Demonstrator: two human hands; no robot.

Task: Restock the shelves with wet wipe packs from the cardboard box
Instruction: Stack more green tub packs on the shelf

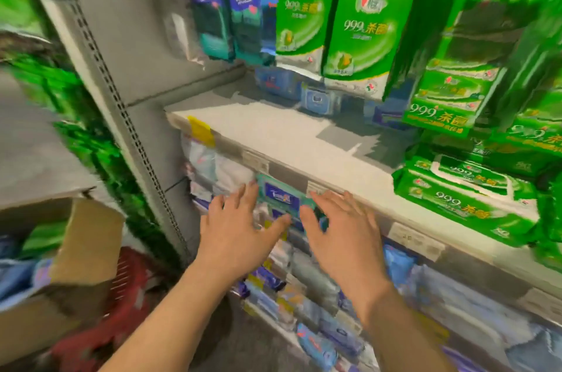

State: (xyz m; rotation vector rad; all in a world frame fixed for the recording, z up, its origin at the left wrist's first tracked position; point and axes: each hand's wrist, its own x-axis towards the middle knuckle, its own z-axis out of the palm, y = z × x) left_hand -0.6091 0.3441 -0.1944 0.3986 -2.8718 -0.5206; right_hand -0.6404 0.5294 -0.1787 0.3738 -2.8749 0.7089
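Note:
A teal wet wipe pack (281, 196) with a blue label sits between my two hands, just in front of the white shelf's (273, 134) front edge. My left hand (240, 225) touches its left side with straight, spread fingers, thumb reaching under it. My right hand (337, 225) presses its right side the same way. The open cardboard box (85, 238) stands at the lower left with blue and green packs inside. The picture is blurred.
Green wipe packs (465, 201) are stacked on the shelf's right side, and more hang above. Purple and teal packs (225, 7) hang at the back. A red basket (127, 295) sits under the box. Lower shelves hold blue and white packs.

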